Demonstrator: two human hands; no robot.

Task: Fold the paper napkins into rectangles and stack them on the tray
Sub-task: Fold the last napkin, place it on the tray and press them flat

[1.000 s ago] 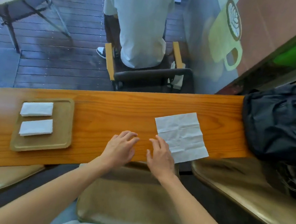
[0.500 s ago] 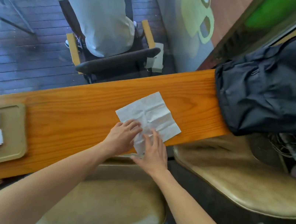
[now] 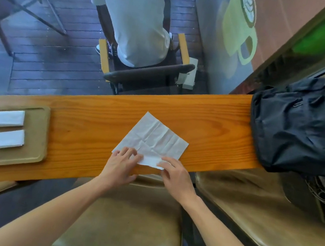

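Napkin [image 3: 154,138] lies unfolded, skewed, mid-counter [image 3: 211,120], its near corner at the counter's near edge. Left hand [image 3: 122,164] flat, fingers spread on its near-left edge; right hand [image 3: 174,173] pinches the near corner. Tray [image 3: 34,145] at left holds two folded napkins [image 3: 5,130], side by side. Bare wood lies between tray and napkin; bag [image 3: 304,132] blocks the right end.

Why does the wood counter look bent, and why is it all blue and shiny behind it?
Head view: the wide-angle lens curves the counter and stretches the arms at the bottom; beyond it a window gives bluish glare over the floor and the mug picture; the napkin and both hands, left hand, right hand, look fairly sharp.
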